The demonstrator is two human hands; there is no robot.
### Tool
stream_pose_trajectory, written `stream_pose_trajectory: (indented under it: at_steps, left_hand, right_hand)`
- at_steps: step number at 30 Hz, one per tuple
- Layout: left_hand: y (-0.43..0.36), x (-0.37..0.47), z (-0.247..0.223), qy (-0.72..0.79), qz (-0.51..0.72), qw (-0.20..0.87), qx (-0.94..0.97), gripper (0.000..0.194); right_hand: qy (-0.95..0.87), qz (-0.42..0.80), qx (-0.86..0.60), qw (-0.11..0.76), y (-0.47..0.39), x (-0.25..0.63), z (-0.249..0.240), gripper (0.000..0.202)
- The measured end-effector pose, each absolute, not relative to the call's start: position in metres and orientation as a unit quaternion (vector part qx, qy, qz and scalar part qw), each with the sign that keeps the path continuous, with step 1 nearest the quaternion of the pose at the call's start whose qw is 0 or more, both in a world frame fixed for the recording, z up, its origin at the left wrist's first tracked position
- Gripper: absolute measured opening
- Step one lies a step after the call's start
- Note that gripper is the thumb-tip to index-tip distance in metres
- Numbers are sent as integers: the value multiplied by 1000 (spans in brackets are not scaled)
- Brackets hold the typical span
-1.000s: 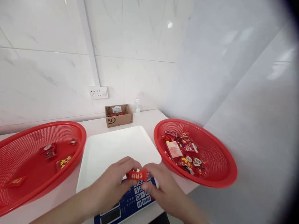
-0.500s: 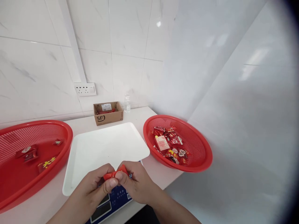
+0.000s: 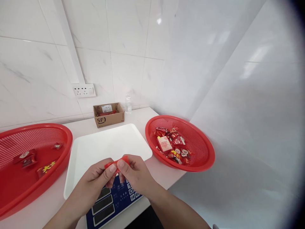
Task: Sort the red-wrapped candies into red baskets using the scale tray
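Note:
A small crumpled red plastic wrapper (image 3: 125, 159) is pinched between both sets of fingers, thumbs close together on top of it. My left hand (image 3: 94, 179) grips its left end, and my right hand (image 3: 137, 175) its right end. What lies inside the wrapper, if anything, is hidden by the fingers. Both hands hover over the front edge of a white weighing tray (image 3: 102, 141). Beneath them shows the scale's blue panel (image 3: 121, 203), with dark displays and keys partly covered by the hands.
On the right stands a red mesh basket (image 3: 202, 148) with several red-wrapped snacks and a pink box (image 3: 164, 143). Another red basket (image 3: 64, 135) at left holds several packets. Behind the tray are a cardboard box (image 3: 111, 120) and a clear bottle (image 3: 128, 105), near the tiled wall.
Both hands have risen slightly in view with the red wrapper still between them, uncovering more of the scale's panel. The view has shifted a little; baskets and tray look otherwise the same.

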State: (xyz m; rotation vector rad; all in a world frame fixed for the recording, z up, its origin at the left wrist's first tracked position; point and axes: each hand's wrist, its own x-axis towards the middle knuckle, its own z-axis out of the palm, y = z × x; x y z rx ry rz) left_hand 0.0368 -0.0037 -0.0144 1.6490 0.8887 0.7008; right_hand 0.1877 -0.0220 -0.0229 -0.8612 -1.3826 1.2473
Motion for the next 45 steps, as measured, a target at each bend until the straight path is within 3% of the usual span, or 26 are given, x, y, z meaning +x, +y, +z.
stream_pose_trajectory:
  at_steps: [17,26,39,45]
  left_hand:
    - [-1,48,-9,420,323,423,735,46]
    - [2,44,-7,410,291,437,746,39]
    - [-4,46,-12,435,267,491,706,51]
    - [-18,57,0,472,316,462,682,51]
  right_hand:
    - [-599,478,-383,515,-17,184,-25,55]
    - [-600,500,-357,512,-16,186,-27,58]
    - [-611,521,-313,507,-22,191,-26,50]
    - [-606,521,-333,501,-22,191,-24,49]
